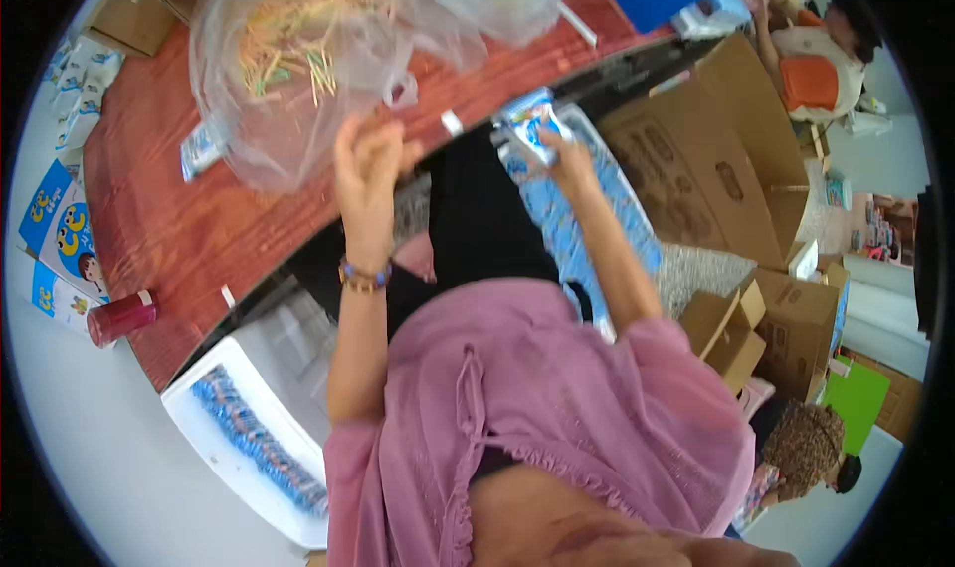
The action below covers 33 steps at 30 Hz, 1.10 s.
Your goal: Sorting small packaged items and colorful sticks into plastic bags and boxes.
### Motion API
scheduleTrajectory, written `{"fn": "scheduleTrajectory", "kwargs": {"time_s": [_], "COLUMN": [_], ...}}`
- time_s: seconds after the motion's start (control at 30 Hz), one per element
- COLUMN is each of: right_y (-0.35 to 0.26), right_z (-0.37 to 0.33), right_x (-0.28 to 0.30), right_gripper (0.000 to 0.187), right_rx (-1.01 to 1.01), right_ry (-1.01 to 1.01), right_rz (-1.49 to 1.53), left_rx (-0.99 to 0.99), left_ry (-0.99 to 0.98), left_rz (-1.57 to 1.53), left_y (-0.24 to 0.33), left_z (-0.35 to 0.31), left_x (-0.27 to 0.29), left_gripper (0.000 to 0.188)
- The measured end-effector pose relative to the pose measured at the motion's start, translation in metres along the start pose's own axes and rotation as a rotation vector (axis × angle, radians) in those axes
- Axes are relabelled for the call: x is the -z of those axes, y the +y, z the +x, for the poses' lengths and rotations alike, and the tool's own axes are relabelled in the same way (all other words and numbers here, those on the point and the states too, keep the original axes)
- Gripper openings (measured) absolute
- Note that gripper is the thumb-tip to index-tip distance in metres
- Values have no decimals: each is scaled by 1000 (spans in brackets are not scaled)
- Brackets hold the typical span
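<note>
My right hand (575,167) grips a small blue-and-white packet (538,131). It is above a long container (609,137) filled with similar blue packets (587,214), to the right of my lap. At the front edge of the red wood-grain table (288,214), my left hand (370,159) is raised with loosely bent fingers apart and nothing visible in them. Just beyond it lies a large clear plastic bag (214,80) holding many thin, pale yellow, orange and green sticks (298,45).
A white bin (214,438) with blue packets stands at my lower left. On the table are a loose packet (202,151) and a red-capped jar (123,317). Large cardboard boxes (686,159) crowd the right. Two other people (821,65) sit farther off at right.
</note>
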State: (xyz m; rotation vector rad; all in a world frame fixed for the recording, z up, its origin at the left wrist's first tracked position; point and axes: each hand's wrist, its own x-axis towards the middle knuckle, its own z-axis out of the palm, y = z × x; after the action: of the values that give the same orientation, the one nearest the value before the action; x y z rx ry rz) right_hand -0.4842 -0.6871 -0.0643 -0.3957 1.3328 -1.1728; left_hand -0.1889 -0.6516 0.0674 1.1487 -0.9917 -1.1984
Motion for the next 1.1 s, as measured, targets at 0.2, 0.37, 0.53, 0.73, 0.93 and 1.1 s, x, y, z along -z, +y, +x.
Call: {"fn": "scheduleTrajectory", "kwargs": {"time_s": [0.2, 0.37, 0.53, 0.73, 0.93, 1.1], "right_y": [-81, -64, -47, -40, -33, -84], "right_z": [-34, -73, -100, -122, -97, -130], "right_x": [12, -58, -89, -103, -81, -77], "right_gripper": [36, 25, 44, 69, 59, 31], "right_rx": [366, 693, 1415, 1120, 198, 478], "right_ry": [-375, 20, -95, -507, -655, -486], "right_rz": [252, -277, -976, -1136, -418, -611], "left_rx": [99, 487, 302, 337, 192, -361], "left_ry": [-13, -334, -83, -21, -242, -286], "left_rz": [-40, 50, -671, -543, -139, 219], "left_y": [-20, -23, -5, -26, -23, -20], "left_z": [12, 7, -16, 3, -10, -2], "left_x": [-14, -29, -62, -37, -34, -25], "left_gripper": [39, 25, 38, 35, 45, 78]}}
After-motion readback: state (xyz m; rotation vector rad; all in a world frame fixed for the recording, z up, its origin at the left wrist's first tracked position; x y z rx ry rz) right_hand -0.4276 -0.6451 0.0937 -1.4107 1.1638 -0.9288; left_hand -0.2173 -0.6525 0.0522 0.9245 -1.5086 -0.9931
